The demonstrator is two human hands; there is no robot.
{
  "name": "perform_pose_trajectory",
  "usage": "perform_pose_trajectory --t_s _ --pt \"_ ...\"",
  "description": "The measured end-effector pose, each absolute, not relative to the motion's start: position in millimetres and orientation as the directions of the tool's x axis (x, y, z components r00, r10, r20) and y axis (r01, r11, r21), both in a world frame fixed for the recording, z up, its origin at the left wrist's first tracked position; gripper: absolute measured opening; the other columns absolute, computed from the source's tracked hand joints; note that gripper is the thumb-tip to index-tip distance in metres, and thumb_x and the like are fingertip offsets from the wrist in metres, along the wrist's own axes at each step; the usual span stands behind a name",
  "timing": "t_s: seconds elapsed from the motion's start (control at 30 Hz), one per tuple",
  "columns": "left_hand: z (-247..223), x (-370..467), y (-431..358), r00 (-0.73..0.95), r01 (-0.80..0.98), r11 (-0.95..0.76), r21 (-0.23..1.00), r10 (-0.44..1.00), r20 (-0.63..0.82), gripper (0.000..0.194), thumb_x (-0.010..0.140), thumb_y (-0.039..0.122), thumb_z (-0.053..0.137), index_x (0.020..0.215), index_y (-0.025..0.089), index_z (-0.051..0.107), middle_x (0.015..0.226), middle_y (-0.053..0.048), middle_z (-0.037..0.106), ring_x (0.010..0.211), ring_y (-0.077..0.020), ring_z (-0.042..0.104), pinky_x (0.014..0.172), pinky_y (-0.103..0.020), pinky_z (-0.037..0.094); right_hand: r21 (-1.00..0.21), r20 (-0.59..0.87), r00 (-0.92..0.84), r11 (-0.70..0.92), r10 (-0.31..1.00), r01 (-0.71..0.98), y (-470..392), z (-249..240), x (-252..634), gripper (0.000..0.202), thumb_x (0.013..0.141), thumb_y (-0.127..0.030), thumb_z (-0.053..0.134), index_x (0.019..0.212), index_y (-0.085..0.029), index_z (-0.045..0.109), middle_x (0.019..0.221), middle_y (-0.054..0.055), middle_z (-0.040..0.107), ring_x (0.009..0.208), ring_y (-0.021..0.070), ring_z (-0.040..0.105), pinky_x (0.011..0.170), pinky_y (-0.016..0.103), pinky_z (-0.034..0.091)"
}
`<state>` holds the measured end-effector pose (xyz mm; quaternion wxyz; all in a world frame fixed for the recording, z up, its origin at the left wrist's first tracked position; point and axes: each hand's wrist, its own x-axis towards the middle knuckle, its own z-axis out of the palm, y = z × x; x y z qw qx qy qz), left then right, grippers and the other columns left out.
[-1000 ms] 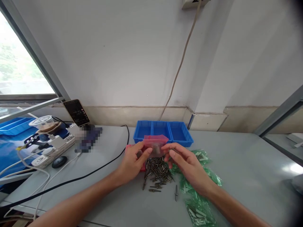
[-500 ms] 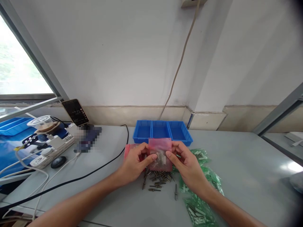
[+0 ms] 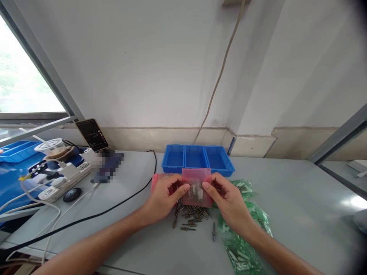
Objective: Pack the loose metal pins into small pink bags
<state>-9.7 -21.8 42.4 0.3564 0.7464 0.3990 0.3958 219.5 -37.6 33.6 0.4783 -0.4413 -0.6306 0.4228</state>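
Between my two hands is a small pink plastic bag (image 3: 196, 175) with several pale pieces inside, held upright in front of the blue tray. My left hand (image 3: 164, 193) pinches its left edge with thumb and fingers. On the right edge, my right hand (image 3: 226, 196) grips it the same way. Below the bag, a loose pile of metal rivets (image 3: 195, 215) lies on the grey table, partly covered by the bag. One single rivet (image 3: 213, 232) lies apart to the right. Behind my left hand another pink bag (image 3: 155, 179) shows in part.
A blue three-compartment tray (image 3: 197, 157) stands near the wall. Green plastic bags (image 3: 243, 248) with metal parts lie beside and under my right forearm. At left are a black cable (image 3: 114, 208), a power strip (image 3: 51, 191), a black mouse (image 3: 72, 194) and a phone on a stand (image 3: 92, 135).
Almost nothing differs. Both hands keep their hold on the pink bag, and the whole view has shifted very slightly.
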Motion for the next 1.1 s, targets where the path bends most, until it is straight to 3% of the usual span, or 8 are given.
perform_pose_trajectory --t_s 0.33,0.47,0.6,0.8,0.9,1.1 --pt "41.1 -9.6 -21.5 0.372 0.302 -0.438 0.847 0.872 0.318 0.034 0.109 0.045 0.057 0.096 0.017 0.072 0.092 -0.005 0.074 0.085 -0.0199 0.064 0.078 -0.031 0.048 -0.941 0.259 -0.184 0.290 0.948 0.174 -39.1 32.8 217.1 0.032 0.106 -0.052 0.060 0.091 -0.024 0.064 0.089 0.002 0.065 0.081 0.0208 0.057 0.074 0.032 0.049" --pt "44.0 -8.5 -23.1 0.405 0.273 -0.459 0.846 0.852 0.331 0.027 0.108 0.042 0.061 0.105 0.018 0.073 0.097 -0.005 0.075 0.088 -0.0202 0.064 0.080 -0.031 0.048 -0.933 0.267 -0.187 0.302 0.945 0.194 -40.3 33.3 216.7 0.028 0.106 -0.048 0.060 0.093 -0.024 0.068 0.095 0.004 0.069 0.087 0.0225 0.061 0.077 0.033 0.050" --pt "41.8 -8.3 -23.5 0.393 0.275 -0.459 0.845 0.855 0.337 0.026 0.107 0.042 0.063 0.100 0.019 0.073 0.095 -0.004 0.074 0.084 -0.0188 0.062 0.076 -0.029 0.047 -0.936 0.255 -0.213 0.296 0.943 0.191 -42.2 33.9 215.7 0.026 0.106 -0.048 0.061 0.097 -0.025 0.069 0.096 0.005 0.070 0.097 0.0262 0.064 0.084 0.036 0.053" --pt "36.1 -9.8 -24.1 0.387 0.349 -0.492 0.797 0.851 0.356 0.030 0.108 0.045 0.060 0.106 0.019 0.074 0.090 -0.004 0.071 0.081 -0.0191 0.060 0.075 -0.030 0.045 -0.924 0.271 -0.237 0.321 0.933 0.208 -42.7 33.7 215.2 0.027 0.106 -0.048 0.062 0.100 -0.025 0.075 0.096 0.004 0.073 0.088 0.0246 0.065 0.081 0.035 0.054" --pt "36.4 -10.3 -24.3 0.418 0.357 -0.526 0.772 0.829 0.371 0.029 0.108 0.045 0.060 0.115 0.021 0.074 0.097 -0.004 0.074 0.086 -0.0202 0.062 0.079 -0.031 0.047 -0.938 0.268 -0.247 0.311 0.931 0.156 -43.0 34.0 215.2 0.026 0.106 -0.047 0.062 0.109 -0.027 0.077 0.107 0.005 0.077 0.096 0.0260 0.068 0.087 0.036 0.056" --pt "37.0 -8.9 -24.6 0.393 0.386 -0.505 0.772 0.847 0.358 0.033 0.107 0.048 0.060 0.104 0.019 0.074 0.093 -0.006 0.072 0.085 -0.0213 0.062 0.078 -0.032 0.047 -0.931 0.272 -0.284 0.327 0.919 0.166 -44.8 36.1 213.7 0.025 0.106 -0.043 0.065 0.122 -0.028 0.077 0.117 0.006 0.078 0.106 0.0276 0.071 0.096 0.039 0.056"
